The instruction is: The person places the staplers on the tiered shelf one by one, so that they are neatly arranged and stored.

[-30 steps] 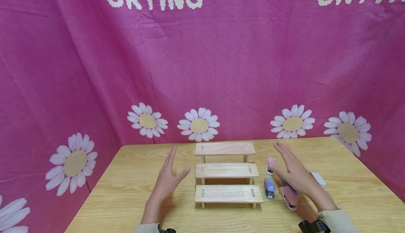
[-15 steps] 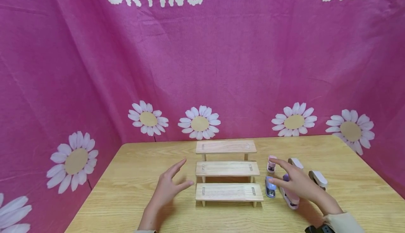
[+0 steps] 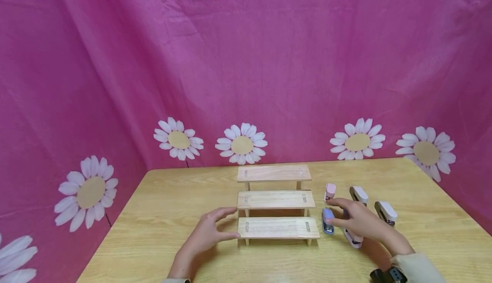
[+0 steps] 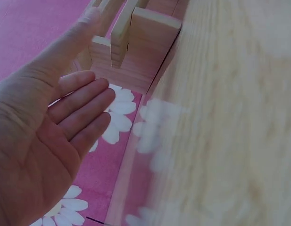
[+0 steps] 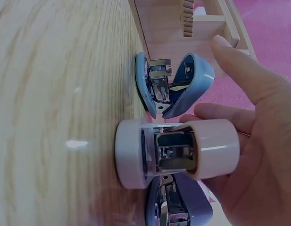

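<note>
A three-tiered wooden stand [image 3: 276,227] is on the table, its shelves rising toward the back. My left hand [image 3: 205,234] is at its left side, thumb and fingertips near the front two shelves; whether they touch is unclear. In the left wrist view the fingers [image 4: 86,110] extend loosely. My right hand [image 3: 365,221] hovers over a group of staplers, with its thumb by a small blue stapler [image 3: 328,219] and a fingertip near a small pink one [image 3: 330,190]. A larger pink stapler [image 3: 353,239] lies partly under it. A purple stapler [image 5: 195,202] appears in the right wrist view.
Two white-topped staplers, one [image 3: 359,194] behind the right hand and another [image 3: 386,211] farther right, stand on the wooden table [image 3: 153,214]. Pink flowered cloth [image 3: 288,82] hangs behind and at the sides.
The left hand has moved right to the stand's side. The right hand has come lower and its fingers have bent toward the blue and small pink staplers. The head view has tilted slightly down.
</note>
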A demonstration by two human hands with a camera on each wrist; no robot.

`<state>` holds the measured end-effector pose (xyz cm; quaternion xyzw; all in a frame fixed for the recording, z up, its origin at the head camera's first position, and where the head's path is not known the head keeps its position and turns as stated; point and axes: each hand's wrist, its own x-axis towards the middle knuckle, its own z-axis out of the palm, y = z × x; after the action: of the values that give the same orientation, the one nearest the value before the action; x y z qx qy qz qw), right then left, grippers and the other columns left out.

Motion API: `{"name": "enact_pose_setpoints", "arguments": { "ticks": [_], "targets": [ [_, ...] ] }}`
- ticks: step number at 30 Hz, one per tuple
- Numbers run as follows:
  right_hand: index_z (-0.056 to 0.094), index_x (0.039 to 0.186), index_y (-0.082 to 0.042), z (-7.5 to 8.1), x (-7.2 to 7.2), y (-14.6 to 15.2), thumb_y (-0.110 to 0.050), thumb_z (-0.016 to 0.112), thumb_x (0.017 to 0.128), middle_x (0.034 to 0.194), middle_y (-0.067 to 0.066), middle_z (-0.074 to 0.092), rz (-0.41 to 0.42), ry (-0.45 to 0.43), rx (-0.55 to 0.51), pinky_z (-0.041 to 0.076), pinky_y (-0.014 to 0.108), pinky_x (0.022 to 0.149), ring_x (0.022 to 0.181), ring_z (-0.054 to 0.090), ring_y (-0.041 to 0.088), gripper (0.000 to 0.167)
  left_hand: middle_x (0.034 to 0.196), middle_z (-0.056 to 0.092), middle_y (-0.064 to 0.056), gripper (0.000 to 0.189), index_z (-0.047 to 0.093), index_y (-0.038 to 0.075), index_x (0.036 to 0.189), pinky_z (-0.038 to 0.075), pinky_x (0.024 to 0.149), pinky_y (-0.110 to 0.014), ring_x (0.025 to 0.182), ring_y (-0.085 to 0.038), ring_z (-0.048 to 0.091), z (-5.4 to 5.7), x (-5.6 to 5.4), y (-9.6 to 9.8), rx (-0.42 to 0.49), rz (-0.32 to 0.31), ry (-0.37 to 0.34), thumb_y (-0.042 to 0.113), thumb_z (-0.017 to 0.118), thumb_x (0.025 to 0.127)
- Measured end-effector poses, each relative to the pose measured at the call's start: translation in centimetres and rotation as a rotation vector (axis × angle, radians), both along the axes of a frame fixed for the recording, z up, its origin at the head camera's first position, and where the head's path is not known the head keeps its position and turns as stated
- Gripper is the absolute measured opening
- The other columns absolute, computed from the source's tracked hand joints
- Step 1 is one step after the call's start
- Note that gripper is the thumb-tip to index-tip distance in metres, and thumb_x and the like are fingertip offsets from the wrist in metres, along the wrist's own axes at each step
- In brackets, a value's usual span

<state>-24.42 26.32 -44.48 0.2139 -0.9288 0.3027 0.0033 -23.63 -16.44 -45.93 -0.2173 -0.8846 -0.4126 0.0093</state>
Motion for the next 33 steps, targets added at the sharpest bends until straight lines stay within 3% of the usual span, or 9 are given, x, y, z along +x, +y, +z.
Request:
{"name": "enact_pose_setpoints", "arguments": {
  "ticks": [3, 5, 8, 11, 25, 27, 30, 31, 33],
  "targets": [
    [0.057, 0.132, 0.000, 0.07, -0.04, 0.01, -0.042, 0.068, 0.090, 0.096, 0.001, 0.062, 0.009, -0.029, 0.013, 0.033, 0.019, 0.060, 0.060, 0.038, 0.001, 0.060, 0.131, 0.065, -0.007, 0.068, 0.062, 0.010, 0.131, 0.048, 0.108, -0.047, 0.126, -0.026, 0.059, -0.11, -0.04, 0.12, -0.016, -0.026, -0.013, 0.041, 0.083, 0.075],
    [0.057, 0.132, -0.001, 0.12, -0.02, -0.09, -0.043, 0.068, 0.090, 0.100, 0.003, 0.066, 0.012, -0.037, 0.021, 0.044, 0.020, 0.063, 0.070, 0.053, 0.003, 0.061, 0.130, 0.066, -0.008, 0.066, 0.063, 0.007, 0.129, 0.048, 0.107, -0.047, 0.124, -0.026, 0.060, -0.19, -0.08, 0.12, -0.025, -0.037, -0.012, 0.039, 0.083, 0.075],
    [0.058, 0.131, 0.000, 0.03, -0.01, -0.21, -0.045, 0.067, 0.090, 0.120, 0.013, 0.068, 0.031, -0.040, 0.030, 0.059, 0.034, 0.081, 0.099, 0.068, 0.023, 0.062, 0.128, 0.067, -0.009, 0.064, 0.064, 0.005, 0.127, 0.049, 0.106, -0.046, 0.122, -0.027, 0.062, -0.25, -0.04, 0.15, -0.033, -0.058, -0.012, 0.037, 0.083, 0.075],
    [0.058, 0.130, 0.003, -0.20, -0.07, -0.23, -0.044, 0.066, 0.091, 0.130, 0.021, 0.063, 0.057, -0.043, 0.024, 0.057, 0.049, 0.092, 0.118, 0.062, 0.040, 0.062, 0.128, 0.067, -0.009, 0.061, 0.064, 0.005, 0.126, 0.052, 0.103, -0.044, 0.119, -0.028, 0.063, -0.34, -0.03, 0.22, -0.034, -0.086, -0.022, 0.036, 0.082, 0.077],
    [0.058, 0.129, 0.006, -0.77, -0.21, -0.26, -0.037, 0.069, 0.090, 0.129, 0.025, 0.062, 0.071, -0.077, -0.058, 0.055, 0.048, 0.094, 0.120, 0.059, 0.045, 0.060, 0.126, 0.067, -0.012, 0.054, 0.063, 0.005, 0.126, 0.054, 0.101, -0.041, 0.115, -0.029, 0.066, -0.81, -0.30, 0.26, 0.030, -0.127, -0.058, 0.029, 0.080, 0.081],
    [0.058, 0.129, 0.005, -0.79, -0.22, -0.24, -0.038, 0.070, 0.089, 0.129, 0.023, 0.063, 0.057, -0.063, -0.054, 0.058, 0.044, 0.092, 0.116, 0.063, 0.040, 0.060, 0.126, 0.067, -0.011, 0.054, 0.063, 0.006, 0.126, 0.054, 0.101, -0.039, 0.116, -0.029, 0.066, -0.86, -0.29, 0.24, 0.042, -0.130, -0.067, 0.029, 0.080, 0.080],
    [0.060, 0.129, 0.002, -0.71, -0.24, -0.15, -0.039, 0.070, 0.088, 0.128, 0.020, 0.064, 0.029, -0.028, -0.037, 0.060, 0.030, 0.082, 0.102, 0.068, 0.022, 0.059, 0.126, 0.068, -0.010, 0.054, 0.063, 0.007, 0.127, 0.054, 0.101, -0.038, 0.115, -0.028, 0.066, -0.94, -0.33, 0.23, 0.046, -0.130, -0.069, 0.029, 0.080, 0.080],
    [0.060, 0.129, 0.001, -0.61, -0.24, -0.15, -0.038, 0.071, 0.088, 0.121, 0.020, 0.067, 0.015, -0.022, -0.039, 0.058, 0.026, 0.076, 0.091, 0.066, 0.016, 0.058, 0.126, 0.068, -0.010, 0.054, 0.063, 0.008, 0.127, 0.054, 0.101, -0.037, 0.115, -0.028, 0.066, -0.96, -0.35, 0.23, 0.045, -0.130, -0.068, 0.030, 0.080, 0.080],
    [0.061, 0.128, -0.001, -0.28, -0.21, -0.12, -0.038, 0.071, 0.088, 0.120, 0.019, 0.067, -0.001, 0.007, -0.031, 0.057, 0.026, 0.073, 0.090, 0.065, 0.015, 0.055, 0.125, 0.068, -0.010, 0.054, 0.063, 0.008, 0.126, 0.054, 0.101, -0.038, 0.116, -0.028, 0.066, -1.00, -0.42, 0.21, 0.041, -0.127, -0.065, 0.030, 0.080, 0.081]
  ]
}}
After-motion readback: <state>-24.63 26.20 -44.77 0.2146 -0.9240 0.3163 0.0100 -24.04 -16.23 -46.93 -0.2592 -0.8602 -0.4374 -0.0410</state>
